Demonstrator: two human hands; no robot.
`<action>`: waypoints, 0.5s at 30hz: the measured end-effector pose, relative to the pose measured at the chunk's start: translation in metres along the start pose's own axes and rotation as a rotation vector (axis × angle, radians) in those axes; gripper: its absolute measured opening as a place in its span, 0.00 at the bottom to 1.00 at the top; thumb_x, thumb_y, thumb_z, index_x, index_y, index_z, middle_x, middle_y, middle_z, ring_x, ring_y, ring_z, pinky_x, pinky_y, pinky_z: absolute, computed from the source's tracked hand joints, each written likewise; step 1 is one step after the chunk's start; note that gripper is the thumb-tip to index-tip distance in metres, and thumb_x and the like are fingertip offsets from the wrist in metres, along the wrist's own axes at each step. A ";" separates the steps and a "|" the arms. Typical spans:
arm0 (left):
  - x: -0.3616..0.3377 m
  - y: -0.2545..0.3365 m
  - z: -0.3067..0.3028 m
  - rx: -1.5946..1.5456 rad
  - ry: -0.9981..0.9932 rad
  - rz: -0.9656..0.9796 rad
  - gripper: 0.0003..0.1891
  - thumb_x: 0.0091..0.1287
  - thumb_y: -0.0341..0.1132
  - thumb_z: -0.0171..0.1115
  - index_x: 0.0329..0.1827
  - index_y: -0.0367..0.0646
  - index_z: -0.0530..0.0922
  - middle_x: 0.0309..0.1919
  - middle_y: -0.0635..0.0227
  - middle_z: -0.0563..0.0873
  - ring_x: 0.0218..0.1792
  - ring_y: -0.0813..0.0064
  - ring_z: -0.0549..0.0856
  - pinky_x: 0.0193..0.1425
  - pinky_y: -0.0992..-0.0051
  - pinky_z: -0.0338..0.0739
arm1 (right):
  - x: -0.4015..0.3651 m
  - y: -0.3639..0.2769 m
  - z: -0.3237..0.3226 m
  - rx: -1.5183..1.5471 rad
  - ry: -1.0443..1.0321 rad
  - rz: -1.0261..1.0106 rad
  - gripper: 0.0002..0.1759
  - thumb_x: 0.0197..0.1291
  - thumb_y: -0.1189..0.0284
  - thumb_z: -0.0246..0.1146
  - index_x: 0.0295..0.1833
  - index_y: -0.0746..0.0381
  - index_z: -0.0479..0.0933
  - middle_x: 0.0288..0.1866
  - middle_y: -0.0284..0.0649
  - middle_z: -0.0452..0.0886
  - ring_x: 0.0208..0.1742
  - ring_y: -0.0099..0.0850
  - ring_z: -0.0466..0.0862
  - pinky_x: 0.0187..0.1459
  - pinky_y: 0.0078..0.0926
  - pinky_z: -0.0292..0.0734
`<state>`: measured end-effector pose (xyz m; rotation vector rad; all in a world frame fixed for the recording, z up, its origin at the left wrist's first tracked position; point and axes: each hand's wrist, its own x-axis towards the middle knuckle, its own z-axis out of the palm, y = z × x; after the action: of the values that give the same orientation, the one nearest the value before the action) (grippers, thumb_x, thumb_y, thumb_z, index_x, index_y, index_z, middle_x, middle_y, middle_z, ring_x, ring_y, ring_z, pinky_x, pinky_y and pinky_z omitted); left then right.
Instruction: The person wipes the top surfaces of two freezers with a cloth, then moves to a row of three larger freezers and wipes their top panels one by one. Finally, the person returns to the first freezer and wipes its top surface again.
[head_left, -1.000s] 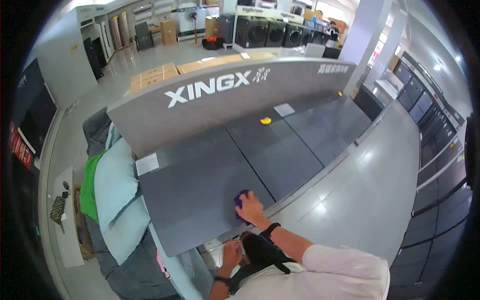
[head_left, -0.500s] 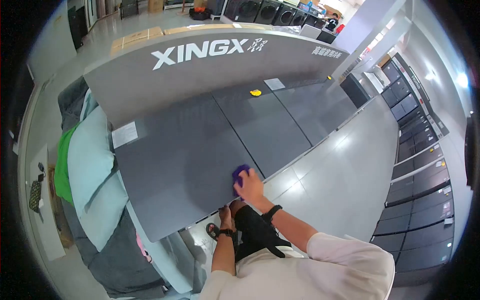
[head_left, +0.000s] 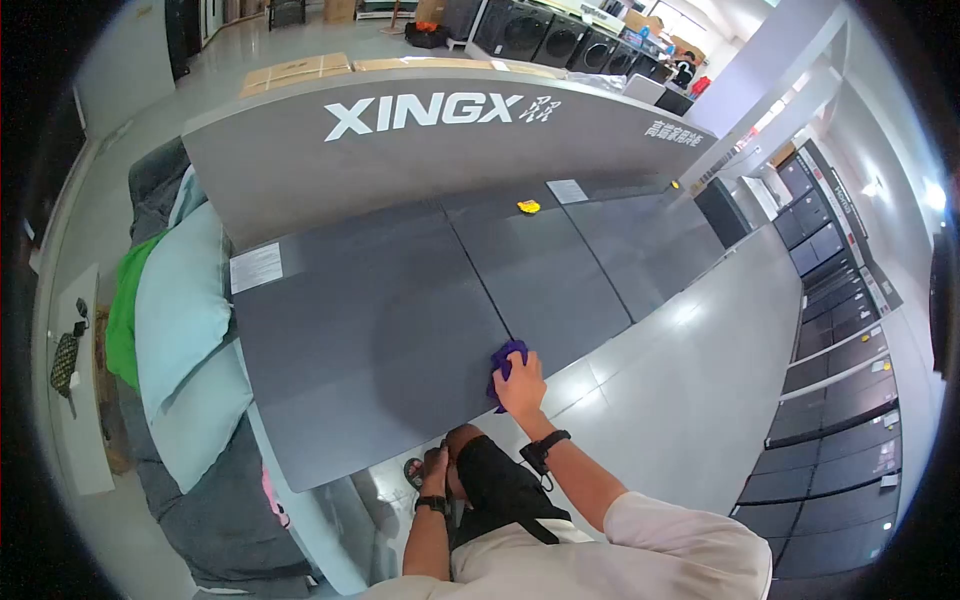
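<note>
A purple cloth [head_left: 508, 357] lies bunched on the dark grey freezer top [head_left: 400, 330]. My right hand [head_left: 520, 387] is closed over it, fingers pressing it down by the front edge, close to the seam between two panels. My left hand [head_left: 435, 463] hangs low by my knee, just below the front edge of the panel. It is small and shaded, so its fingers cannot be made out clearly.
Behind the panels rises a grey board [head_left: 420, 150] lettered XINGX. A yellow tag [head_left: 528, 207] and white sheets [head_left: 257, 268] lie on the tops. Pale blue pillows [head_left: 185, 290] stand at the left; a row of dark freezers [head_left: 825, 450] lines the right.
My right hand and the purple cloth have slid right along the front edge, nearer the seam. My left hand has dropped slightly away from the edge. The view has shifted a little.
</note>
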<state>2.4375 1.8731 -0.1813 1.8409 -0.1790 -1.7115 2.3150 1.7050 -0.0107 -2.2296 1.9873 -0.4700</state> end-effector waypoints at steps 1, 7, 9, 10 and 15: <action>0.015 -0.013 0.000 -0.012 0.027 0.009 0.29 0.69 0.56 0.57 0.56 0.36 0.78 0.45 0.56 0.85 0.52 0.54 0.84 0.50 0.62 0.78 | -0.002 -0.003 0.001 -0.006 0.008 0.012 0.19 0.55 0.63 0.68 0.49 0.58 0.75 0.51 0.47 0.72 0.53 0.49 0.76 0.47 0.48 0.78; 0.099 -0.109 -0.002 0.566 0.002 0.759 0.19 0.68 0.46 0.56 0.48 0.39 0.83 0.49 0.53 0.86 0.52 0.52 0.84 0.57 0.60 0.75 | -0.056 -0.038 -0.009 0.048 -0.240 -0.415 0.16 0.55 0.62 0.68 0.48 0.54 0.77 0.50 0.48 0.74 0.54 0.49 0.77 0.51 0.47 0.78; 0.118 -0.125 -0.007 0.343 -0.111 0.583 0.18 0.69 0.46 0.57 0.50 0.40 0.82 0.45 0.62 0.87 0.37 0.63 0.85 0.44 0.59 0.80 | -0.058 -0.033 -0.007 0.084 -0.307 -0.565 0.17 0.55 0.60 0.68 0.49 0.54 0.77 0.53 0.48 0.74 0.57 0.49 0.76 0.52 0.47 0.78; 0.116 -0.138 -0.009 0.151 -0.073 0.637 0.17 0.69 0.45 0.56 0.48 0.41 0.82 0.42 0.64 0.87 0.35 0.64 0.85 0.41 0.59 0.80 | -0.053 -0.020 -0.004 0.093 -0.319 -0.576 0.18 0.55 0.60 0.68 0.50 0.54 0.77 0.55 0.47 0.74 0.59 0.49 0.76 0.53 0.48 0.78; 0.122 -0.117 -0.018 -0.005 -0.053 0.201 0.17 0.65 0.43 0.60 0.50 0.43 0.86 0.43 0.60 0.90 0.44 0.61 0.88 0.52 0.67 0.79 | 0.006 0.005 -0.003 0.059 -0.093 -0.254 0.17 0.55 0.62 0.68 0.49 0.55 0.76 0.50 0.46 0.73 0.54 0.48 0.76 0.47 0.48 0.79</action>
<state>2.4381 1.9139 -0.3463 1.7120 -0.3682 -1.6195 2.3097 1.6989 -0.0089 -2.4293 1.6331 -0.4357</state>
